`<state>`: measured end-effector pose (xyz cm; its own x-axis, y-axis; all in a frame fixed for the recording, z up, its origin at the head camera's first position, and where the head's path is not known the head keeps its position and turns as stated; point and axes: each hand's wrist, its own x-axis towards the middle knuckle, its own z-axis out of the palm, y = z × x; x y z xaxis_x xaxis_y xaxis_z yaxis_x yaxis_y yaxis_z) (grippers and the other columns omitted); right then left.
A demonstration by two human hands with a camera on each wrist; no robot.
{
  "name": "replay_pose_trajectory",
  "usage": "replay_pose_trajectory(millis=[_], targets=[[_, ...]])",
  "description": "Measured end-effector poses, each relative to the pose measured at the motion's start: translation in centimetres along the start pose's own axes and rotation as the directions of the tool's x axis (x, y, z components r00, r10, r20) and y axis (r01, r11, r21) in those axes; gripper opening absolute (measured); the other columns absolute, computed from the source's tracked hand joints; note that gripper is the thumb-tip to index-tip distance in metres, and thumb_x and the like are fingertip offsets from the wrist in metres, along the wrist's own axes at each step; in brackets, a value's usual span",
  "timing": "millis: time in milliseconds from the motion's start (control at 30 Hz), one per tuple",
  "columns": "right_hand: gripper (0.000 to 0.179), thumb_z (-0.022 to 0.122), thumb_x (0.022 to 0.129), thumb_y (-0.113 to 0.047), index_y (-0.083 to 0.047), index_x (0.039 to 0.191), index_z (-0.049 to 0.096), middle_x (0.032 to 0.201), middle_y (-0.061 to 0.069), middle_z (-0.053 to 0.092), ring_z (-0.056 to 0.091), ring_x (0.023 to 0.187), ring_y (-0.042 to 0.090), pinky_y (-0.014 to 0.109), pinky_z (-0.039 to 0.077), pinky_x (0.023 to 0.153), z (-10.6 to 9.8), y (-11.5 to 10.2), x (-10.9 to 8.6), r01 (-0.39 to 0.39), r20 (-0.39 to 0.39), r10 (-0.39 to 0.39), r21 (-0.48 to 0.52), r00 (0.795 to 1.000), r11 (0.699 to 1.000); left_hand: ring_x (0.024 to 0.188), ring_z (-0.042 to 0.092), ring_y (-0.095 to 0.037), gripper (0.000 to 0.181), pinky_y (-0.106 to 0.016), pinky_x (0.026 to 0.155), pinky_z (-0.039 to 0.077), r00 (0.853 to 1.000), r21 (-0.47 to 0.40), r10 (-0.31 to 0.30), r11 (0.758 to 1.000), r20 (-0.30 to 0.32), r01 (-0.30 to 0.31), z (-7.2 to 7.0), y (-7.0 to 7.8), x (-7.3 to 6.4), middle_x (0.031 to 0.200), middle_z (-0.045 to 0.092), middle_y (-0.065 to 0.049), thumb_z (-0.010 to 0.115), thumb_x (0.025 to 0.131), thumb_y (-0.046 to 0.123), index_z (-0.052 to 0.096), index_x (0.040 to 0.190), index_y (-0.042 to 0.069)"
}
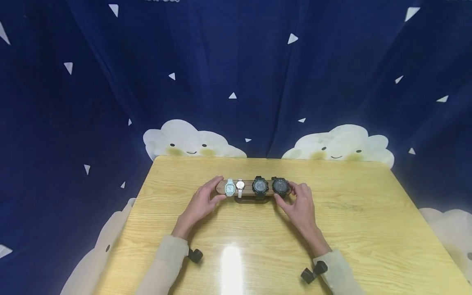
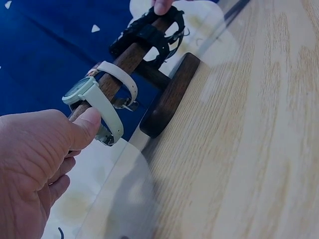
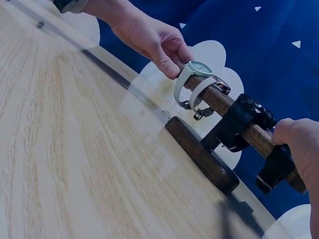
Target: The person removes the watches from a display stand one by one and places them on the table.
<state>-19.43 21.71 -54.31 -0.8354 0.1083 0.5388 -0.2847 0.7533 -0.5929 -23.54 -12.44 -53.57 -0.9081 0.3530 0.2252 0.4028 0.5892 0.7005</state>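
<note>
A dark wooden watch stand (image 1: 249, 187) carries a mint-green square watch (image 1: 230, 188), a small white-strapped watch (image 1: 240, 185) and two black sports watches, one near the middle (image 1: 260, 186) and one at the right end (image 1: 281, 186). My left hand (image 1: 202, 200) grips the left end of its bar, thumb in front, beside the mint watch. Around the right end, my right hand (image 1: 299, 203) holds the bar close to the outer black watch. Below the bar shows the stand's base (image 2: 169, 97); whether it touches the table cannot be told.
The light wood table (image 1: 258, 233) spreads around the stand, with a bright glare near its front. Behind it hangs a dark blue curtain (image 1: 228, 61) with white triangles and smiling clouds. Small black devices sit at both wrists.
</note>
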Motion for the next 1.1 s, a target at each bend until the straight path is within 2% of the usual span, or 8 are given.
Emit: replay_pose_trajectory(millis=[567, 1100], targets=[[0.058, 0.091, 0.079, -0.033, 0.004, 0.119, 0.071, 0.089, 0.018, 0.054, 0.041, 0.085, 0.021, 0.027, 0.032, 0.064, -0.25, 0.58, 0.02, 0.017, -0.013, -0.017, -0.004, 1.0, 1.0, 0.15, 0.041, -0.032, 0.066, -0.047, 0.125, 0.032, 1.0, -0.014, 0.018, 1.0, 0.004, -0.018, -0.02, -0.19, 0.17, 0.16, 0.046, -0.019, 0.075, 0.098, 0.027, 0.048, 0.155, 0.006], [0.058, 0.092, 0.078, -0.03, 0.005, 0.119, 0.07, 0.088, 0.019, 0.052, 0.041, 0.086, 0.023, 0.027, 0.03, 0.067, -0.29, 0.79, 0.05, 0.003, -0.022, -0.002, 0.008, 1.0, 1.0, 0.15, 0.041, -0.031, 0.067, -0.046, 0.126, 0.031, 1.0, -0.004, -0.002, 1.0, 0.008, 0.002, -0.09, 0.1, 0.17, 0.161, 0.045, -0.018, 0.075, 0.097, 0.025, 0.047, 0.156, 0.009]])
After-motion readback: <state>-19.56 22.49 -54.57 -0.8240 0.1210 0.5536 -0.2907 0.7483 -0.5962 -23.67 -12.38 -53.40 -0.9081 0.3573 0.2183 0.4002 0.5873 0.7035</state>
